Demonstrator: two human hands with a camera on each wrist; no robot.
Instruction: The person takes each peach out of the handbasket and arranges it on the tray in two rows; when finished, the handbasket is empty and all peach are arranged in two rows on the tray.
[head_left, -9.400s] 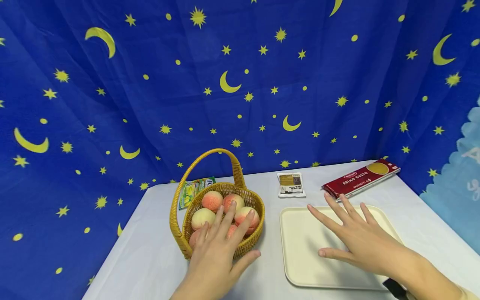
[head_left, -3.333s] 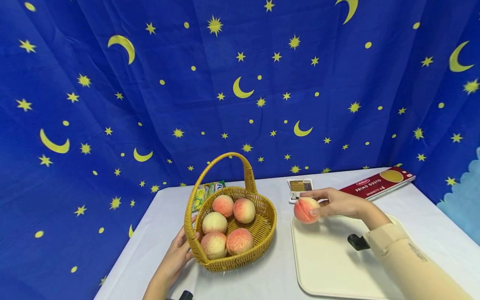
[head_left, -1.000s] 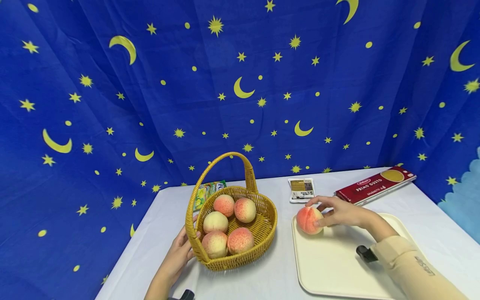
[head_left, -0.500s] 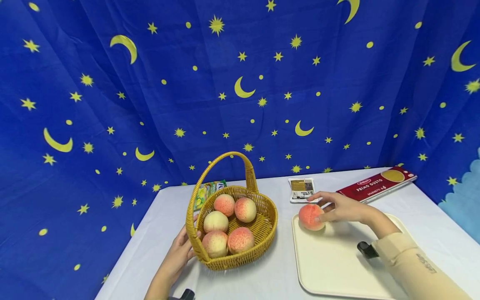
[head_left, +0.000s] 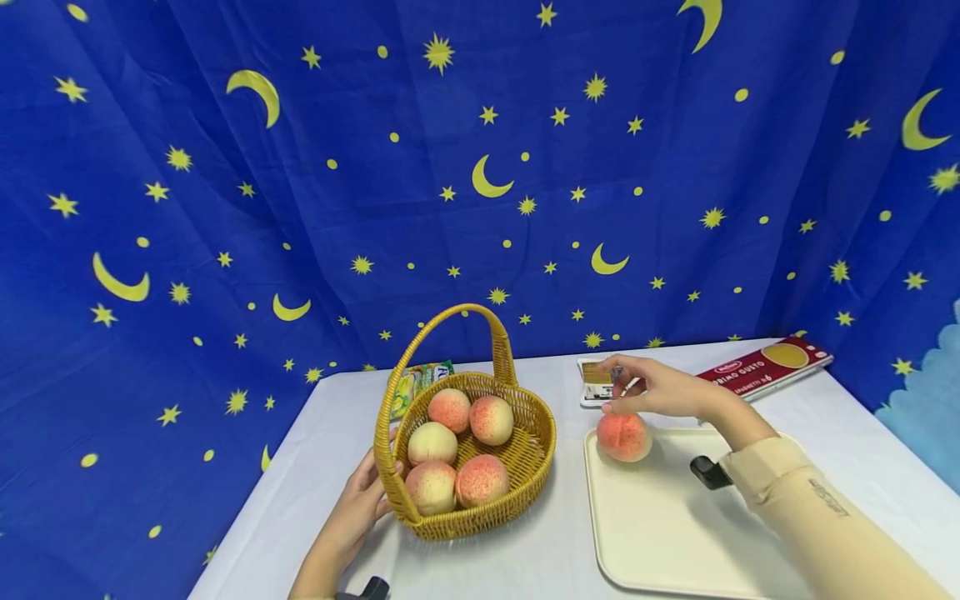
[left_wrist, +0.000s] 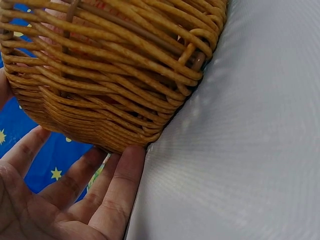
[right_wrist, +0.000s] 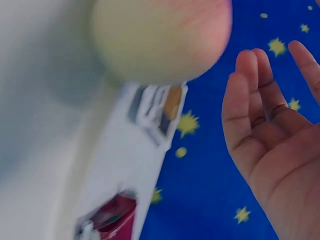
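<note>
A peach [head_left: 625,437] rests on the far left corner of the cream tray [head_left: 675,533]. My right hand [head_left: 660,390] is just above and behind it, holding nothing. The right wrist view shows the fingers of this hand [right_wrist: 275,130] loosely bent and apart from the peach [right_wrist: 160,40]. On the left stands a yellow wicker basket [head_left: 517,500] with a tall handle and several peaches [head_left: 482,481] inside. My left hand [head_left: 356,508] rests against the basket's left side. In the left wrist view, its extended fingers [left_wrist: 120,190] touch the woven wall [left_wrist: 100,100] low down.
Behind the tray lies a small white-and-brown packet [head_left: 596,387], partly covered by my right hand. A red spaghetti pack [head_left: 772,367] lies at the back right. A green-yellow packet [head_left: 412,383] is behind the basket. A blue star-patterned curtain [head_left: 390,208] backs the white table [head_left: 300,467].
My right hand carried a peach from the basket to the tray, lowered it there and let it go, then rose slightly. Over the last second, my left hand has stayed at the basket.
</note>
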